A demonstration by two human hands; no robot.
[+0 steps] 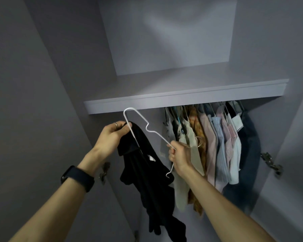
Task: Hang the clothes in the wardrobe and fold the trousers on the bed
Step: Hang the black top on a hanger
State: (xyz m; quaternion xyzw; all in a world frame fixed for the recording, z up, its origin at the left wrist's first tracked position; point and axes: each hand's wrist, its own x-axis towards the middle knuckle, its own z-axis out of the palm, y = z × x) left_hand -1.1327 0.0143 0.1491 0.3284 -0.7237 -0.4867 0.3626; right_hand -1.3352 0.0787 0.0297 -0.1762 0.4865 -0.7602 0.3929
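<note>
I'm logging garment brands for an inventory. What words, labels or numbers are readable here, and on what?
No text can be read.
White tag inside the black garment: too blurred to read.
Wristband: dark, no text showing.

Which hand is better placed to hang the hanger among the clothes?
Right. The right hand grips the white hanger near its hook, close to the hanging clothes; the left hand holds the black garment.
</note>
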